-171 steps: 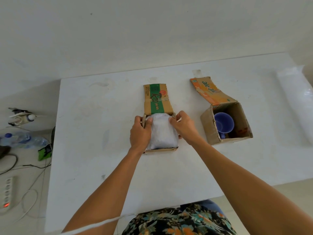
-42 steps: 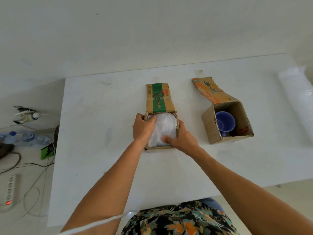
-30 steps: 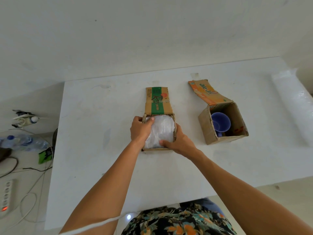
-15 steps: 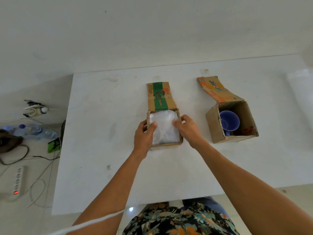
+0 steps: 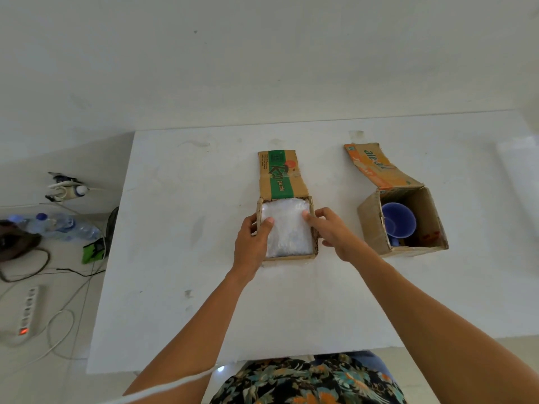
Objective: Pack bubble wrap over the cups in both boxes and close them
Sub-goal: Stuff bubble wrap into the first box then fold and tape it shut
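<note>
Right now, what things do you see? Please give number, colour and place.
table: one, white, under both boxes.
green box: one, brown and green, table middle, open.
bubble wrap: one piece, clear, filling green box.
orange box: one, brown and orange, further right, open.
cup: one, blue, inside orange box.
bottles: at least two, clear, floor left.
power strip: one, white, floor left.
left hand: one, gripping green box's left wall.
right hand: one, fingers on bubble wrap.

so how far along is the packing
Done: bubble wrap fills the green box. In hand: left hand and right hand grip its walls, thumbs pressing the wrap. Left: the orange box shows a bare blue cup, no wrap; neither box is closed.
</note>
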Motion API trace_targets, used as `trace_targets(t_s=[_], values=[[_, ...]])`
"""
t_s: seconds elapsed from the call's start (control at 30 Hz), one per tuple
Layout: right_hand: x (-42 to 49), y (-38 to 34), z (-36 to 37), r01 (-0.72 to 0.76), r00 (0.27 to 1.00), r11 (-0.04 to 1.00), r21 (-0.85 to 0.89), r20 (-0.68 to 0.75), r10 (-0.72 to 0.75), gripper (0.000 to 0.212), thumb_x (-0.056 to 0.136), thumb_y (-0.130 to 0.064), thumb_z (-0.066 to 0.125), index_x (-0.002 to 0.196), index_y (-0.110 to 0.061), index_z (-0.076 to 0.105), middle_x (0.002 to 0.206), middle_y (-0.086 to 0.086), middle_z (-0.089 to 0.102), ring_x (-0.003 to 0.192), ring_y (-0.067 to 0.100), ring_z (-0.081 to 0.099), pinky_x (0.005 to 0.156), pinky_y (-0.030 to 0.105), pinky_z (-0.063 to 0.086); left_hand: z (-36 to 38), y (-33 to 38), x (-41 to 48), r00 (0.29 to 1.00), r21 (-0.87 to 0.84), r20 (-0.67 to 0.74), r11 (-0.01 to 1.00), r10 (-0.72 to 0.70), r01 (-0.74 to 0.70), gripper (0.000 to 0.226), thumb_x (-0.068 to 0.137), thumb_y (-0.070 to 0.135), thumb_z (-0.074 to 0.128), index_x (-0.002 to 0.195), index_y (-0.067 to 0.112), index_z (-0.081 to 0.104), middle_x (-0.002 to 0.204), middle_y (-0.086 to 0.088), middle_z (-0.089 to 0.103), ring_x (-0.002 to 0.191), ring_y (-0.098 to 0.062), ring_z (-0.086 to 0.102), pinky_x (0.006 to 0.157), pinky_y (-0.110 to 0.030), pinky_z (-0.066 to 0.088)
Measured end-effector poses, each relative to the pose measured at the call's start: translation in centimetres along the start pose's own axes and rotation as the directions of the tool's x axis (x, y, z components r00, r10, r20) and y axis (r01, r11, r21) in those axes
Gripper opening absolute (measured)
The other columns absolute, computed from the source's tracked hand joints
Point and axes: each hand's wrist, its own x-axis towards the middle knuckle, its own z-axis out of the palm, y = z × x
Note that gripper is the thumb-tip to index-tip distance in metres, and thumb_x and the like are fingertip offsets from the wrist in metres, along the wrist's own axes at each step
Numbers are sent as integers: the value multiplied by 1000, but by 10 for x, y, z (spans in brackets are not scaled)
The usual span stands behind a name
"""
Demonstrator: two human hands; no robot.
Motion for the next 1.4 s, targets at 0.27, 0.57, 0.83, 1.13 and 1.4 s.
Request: trace_targets(t_s=[0.27, 0.57, 0.83, 1.13, 1.4], values=[[26, -28, 5, 47, 995, 983, 176, -92, -31, 39, 91, -36, 59, 118, -6, 59, 109, 6, 64, 90, 14, 58, 69, 24, 41, -4, 1, -4, 1000, -31, 18, 999, -13, 13, 49, 89, 47, 62, 131, 21, 53, 119, 3, 63, 102, -7, 61, 77, -20, 51], [33, -66, 0, 80, 992, 968, 239, -115, -54, 40, 84, -8, 63, 109, 21, 52, 86, 9, 50, 81, 22, 46, 66, 27, 37, -6, 2, -1, 999, 36, 34, 999, -12, 11, 45, 89, 46, 63, 126, 23, 53, 115, 3, 64, 103, -12, 62, 84, -29, 54], [16, -64, -3, 213, 970, 956, 201, -159, -183, 13, 87, 3, 60, 84, -8, 65, 80, 1, 65, 79, 16, 62, 65, 19, 50, -6, 4, 4, 998, 43, 68, 999, -4, 1, 49, 88, 46, 64, 129, 21, 51, 118, 3, 62, 104, -14, 61, 79, -24, 52], [-13, -38, -9, 325, 944, 929, 175, -112, -310, 16, 78, 0, 67, 84, -15, 69, 84, 2, 68, 86, 20, 62, 86, 38, 52, -12, 9, -5, 979, -127, 176, 984, -100, 123, 35, 100, 28, 30, 80, 19, 57, 74, 7, 60, 70, -9, 55, 59, -22, 44], [-19, -6, -12, 361, 929, 932, -29, -80, -362, 30, 92, -7, 59, 111, -28, 69, 130, -4, 56, 116, 10, 49, 76, 17, 50, -19, 9, 5, 930, -129, 335, 970, -152, 205, 84, 68, 90, 43, 130, 35, 58, 136, -4, 59, 126, -26, 54, 104, -51, 41]])
